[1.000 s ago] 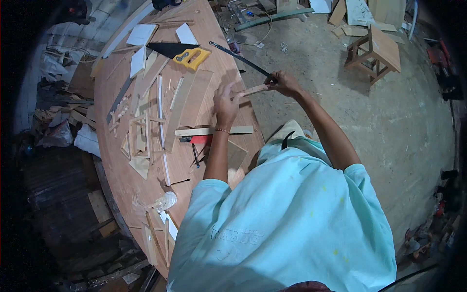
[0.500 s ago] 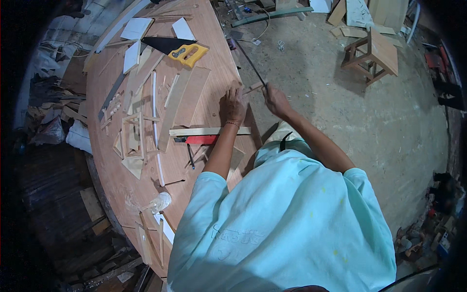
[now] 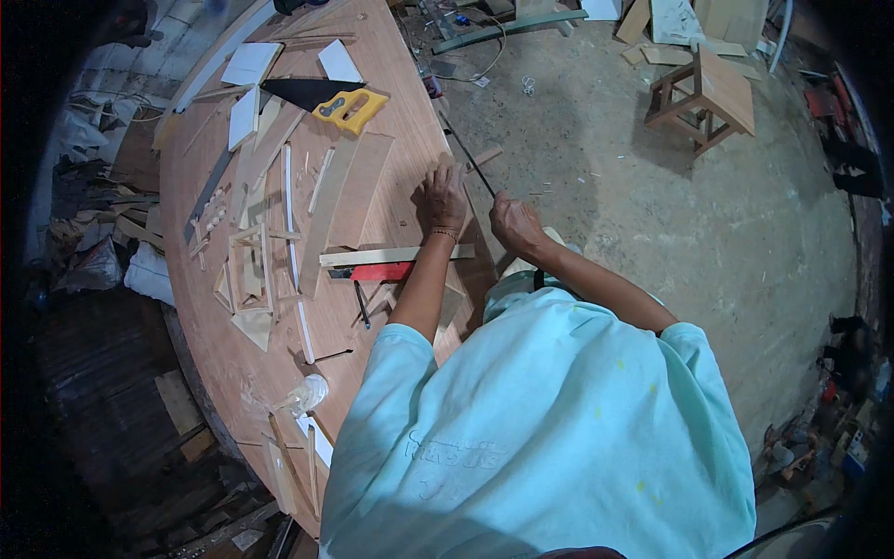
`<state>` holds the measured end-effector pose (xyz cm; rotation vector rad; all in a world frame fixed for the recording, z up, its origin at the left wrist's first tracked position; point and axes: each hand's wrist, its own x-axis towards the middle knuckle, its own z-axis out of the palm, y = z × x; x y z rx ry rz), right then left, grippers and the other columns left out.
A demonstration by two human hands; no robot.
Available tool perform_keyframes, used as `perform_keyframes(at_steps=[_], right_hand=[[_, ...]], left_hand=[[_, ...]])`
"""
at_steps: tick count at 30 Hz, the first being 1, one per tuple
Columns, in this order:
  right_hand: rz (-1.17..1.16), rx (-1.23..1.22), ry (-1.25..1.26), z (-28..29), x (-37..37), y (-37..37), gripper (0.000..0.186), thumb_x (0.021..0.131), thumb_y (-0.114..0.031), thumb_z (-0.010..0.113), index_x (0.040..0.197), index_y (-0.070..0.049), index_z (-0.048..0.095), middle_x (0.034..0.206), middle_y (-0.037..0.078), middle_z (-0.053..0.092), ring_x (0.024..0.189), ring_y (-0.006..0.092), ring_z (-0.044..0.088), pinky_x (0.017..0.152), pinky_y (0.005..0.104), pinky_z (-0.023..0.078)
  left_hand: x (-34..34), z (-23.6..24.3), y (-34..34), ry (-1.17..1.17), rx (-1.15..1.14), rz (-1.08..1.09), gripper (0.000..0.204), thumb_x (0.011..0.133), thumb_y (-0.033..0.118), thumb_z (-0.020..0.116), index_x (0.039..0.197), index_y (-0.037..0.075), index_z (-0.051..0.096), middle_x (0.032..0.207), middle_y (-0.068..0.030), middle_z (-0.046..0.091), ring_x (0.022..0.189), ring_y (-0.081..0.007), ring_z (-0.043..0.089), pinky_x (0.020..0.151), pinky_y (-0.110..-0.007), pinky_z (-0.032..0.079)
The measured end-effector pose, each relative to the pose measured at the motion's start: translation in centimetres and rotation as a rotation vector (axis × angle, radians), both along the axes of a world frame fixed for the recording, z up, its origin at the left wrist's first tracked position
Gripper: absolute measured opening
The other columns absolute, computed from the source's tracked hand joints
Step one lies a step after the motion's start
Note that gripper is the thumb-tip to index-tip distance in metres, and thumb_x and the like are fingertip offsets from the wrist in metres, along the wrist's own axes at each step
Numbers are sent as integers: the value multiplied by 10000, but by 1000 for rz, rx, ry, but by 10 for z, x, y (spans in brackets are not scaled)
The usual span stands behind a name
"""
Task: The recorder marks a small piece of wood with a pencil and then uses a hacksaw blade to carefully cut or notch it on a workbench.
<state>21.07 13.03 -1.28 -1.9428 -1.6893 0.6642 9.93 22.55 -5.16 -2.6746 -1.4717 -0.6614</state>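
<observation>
My left hand (image 3: 442, 198) presses down at the table's right edge with its fingers bent. It holds a thin wood strip (image 3: 487, 156), whose end sticks out past the edge; the rest is hidden under my hand. My right hand (image 3: 517, 224) is closed around the near end of a long, thin, dark tool (image 3: 467, 155). Its narrow shaft crosses beside the strip and points away from me; whether it is a saw seen edge-on or a file, I cannot tell. By my left forearm lie a pale wood batten (image 3: 382, 255), a red-handled cutter (image 3: 380, 272) and a pen (image 3: 362, 306).
On the wooden table (image 3: 214, 307) lie a yellow-handled handsaw (image 3: 349, 109), curved boards (image 3: 358, 191), a small wooden frame (image 3: 251, 270) and a clear plastic cup (image 3: 308, 393). A wooden stool (image 3: 705, 98) stands on the floor at the far right.
My right hand has drawn back toward me and slightly left, bringing the dark tool with it. My left hand stays on the strip at the table edge. The whole view has shifted slightly.
</observation>
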Motion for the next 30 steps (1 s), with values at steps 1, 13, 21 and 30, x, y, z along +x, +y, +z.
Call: perform_keyframes(at_steps=[1,13,21,30], right_hand=[[1,0,-1,6,-1,0,176,742,-101,327,726,53,411,617,250,513,586,390,517,520,448,405],[-53,-104,49,19,-5,-2,317,798,-166,252,695,62,446,629,261,514,608,399,518,547,455,400],[-119,49,-26,4,-4,-6,325,792,-161,281,633,40,481,591,242,514,578,373,526,528,442,406],[-108,38,-112,6,-3,-5,201,761,-124,335,642,-4,443,547,181,510,509,334,523,414,410,387]], left_hand=[[0,0,1,-15,53,-14,212,746,155,417,924,112,523,876,-66,466,843,-243,432,732,-357,352],[6,10,3,-12,53,-47,92,727,130,440,804,98,479,876,-82,458,946,-254,398,757,-330,350],[12,17,7,-44,-37,-78,105,734,164,443,801,107,502,866,-73,473,906,-239,421,731,-342,342],[15,11,10,-110,0,-123,93,727,148,446,790,95,489,834,-84,461,865,-260,416,720,-350,331]])
